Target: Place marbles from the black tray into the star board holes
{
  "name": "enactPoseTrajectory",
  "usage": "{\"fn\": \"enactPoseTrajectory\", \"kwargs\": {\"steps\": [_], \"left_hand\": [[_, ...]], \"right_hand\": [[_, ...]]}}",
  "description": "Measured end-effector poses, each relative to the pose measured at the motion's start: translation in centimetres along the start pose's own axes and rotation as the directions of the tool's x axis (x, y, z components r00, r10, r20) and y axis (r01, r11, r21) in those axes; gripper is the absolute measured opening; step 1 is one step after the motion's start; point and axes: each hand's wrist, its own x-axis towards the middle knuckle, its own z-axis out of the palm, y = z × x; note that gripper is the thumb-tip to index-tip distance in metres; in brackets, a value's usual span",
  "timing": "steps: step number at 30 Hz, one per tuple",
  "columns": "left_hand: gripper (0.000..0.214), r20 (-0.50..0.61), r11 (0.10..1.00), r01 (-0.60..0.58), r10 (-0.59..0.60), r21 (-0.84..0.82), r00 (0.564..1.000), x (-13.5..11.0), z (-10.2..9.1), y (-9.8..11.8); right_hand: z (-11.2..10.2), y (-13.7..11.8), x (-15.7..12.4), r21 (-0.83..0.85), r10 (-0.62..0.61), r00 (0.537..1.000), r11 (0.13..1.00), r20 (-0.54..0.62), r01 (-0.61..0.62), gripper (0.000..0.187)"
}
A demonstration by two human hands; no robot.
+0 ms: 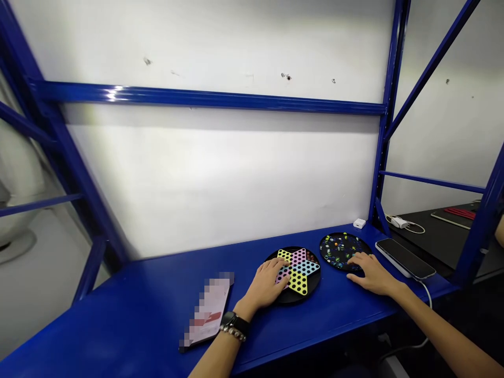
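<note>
A round black Chinese checkers board (311, 289) carries a star (301, 283) in yellow, pink and blue, dotted with dark holes. My left hand (270, 281), wearing a watch and a beaded bracelet, lies over its left side with fingers stretched out. Some reddish-brown marbles (311, 257) sit along the board's far right edge. To the right is a round black tray (322, 248) scattered with glass marbles (337, 259) in green, blue, yellow and orange. Over its near right rim hovers or rests my right hand (369, 273), fingers apart and slightly bent; no marble shows in it.
Left of my wrist lies a partly blurred pinkish phone-like slab (210, 312). A black phone (407, 257) rests on a white block with a cable. A white charger (359, 223) stands at the back. Blue metal posts (380, 157) frame the blue tabletop (129, 315) before a white wall.
</note>
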Motion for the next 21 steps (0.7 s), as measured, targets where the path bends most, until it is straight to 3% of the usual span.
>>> {"fn": "enactPoseTrajectory", "kwargs": {"steps": [7,15,21], "left_hand": [[0.036,0.017,1.0,-0.007,0.007,0.003,1.0,0.0,0.1,-0.2],[0.037,0.029,1.0,0.012,-0.012,-0.003,1.0,0.0,0.0,-0.2],[0.035,0.037,1.0,0.009,-0.009,-0.005,0.999,0.0,-0.1,-0.1]], "right_hand": [[1.5,-1.7,1.0,-0.081,-0.058,0.996,0.995,-0.061,0.053,0.025],[2.7,-0.5,2.8,-0.085,-0.033,0.999,0.996,-0.009,0.032,0.042],[3.7,0.0,3.9,-0.096,0.0,0.999,0.995,-0.041,-0.004,0.055]]}}
